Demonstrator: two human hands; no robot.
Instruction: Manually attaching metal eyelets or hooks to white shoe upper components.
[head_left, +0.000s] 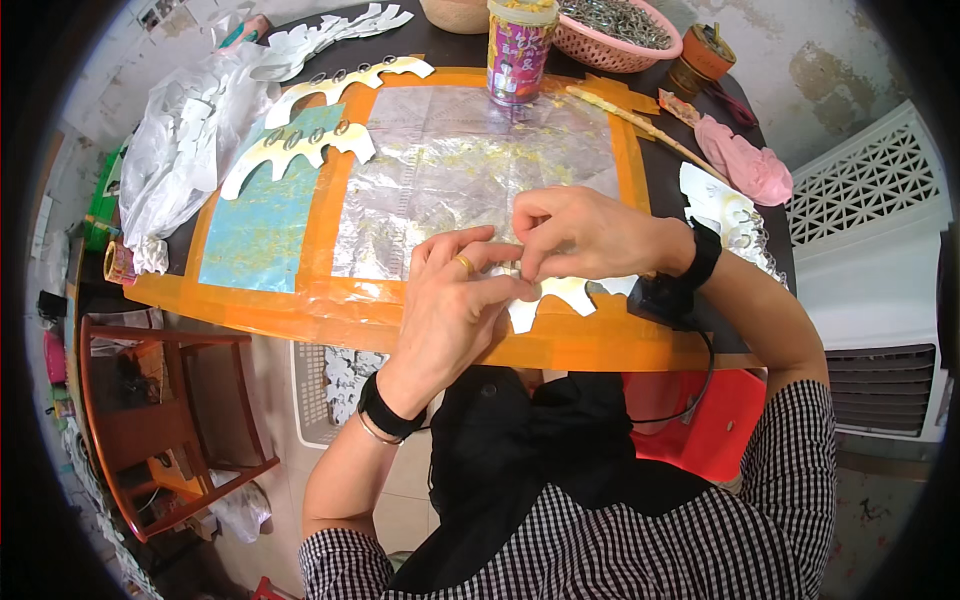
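Note:
Near the front edge of the taped mat, my left hand [455, 295] is closed on a white scalloped strip [565, 292] with yellowish smears. My right hand [580, 235] is above the strip with thumb and index finger pinched together, meeting the left fingertips. Whatever lies in that pinch is hidden or too small to name. To the far left, two similar strips with dark metal rings along them lie one behind the other: a nearer strip [290, 157] on a blue sheet [250, 245] and a farther strip [345, 82].
At the back stand a purple tub [515, 62] with yellow paste and a pink basket [660, 55] of metal pieces. A paste-coated stick [645, 128], pink cloth [745, 162] and white pieces [712, 200] lie right. A plastic bag [165, 150] lies left; a black box [662, 303] sits by my right wrist.

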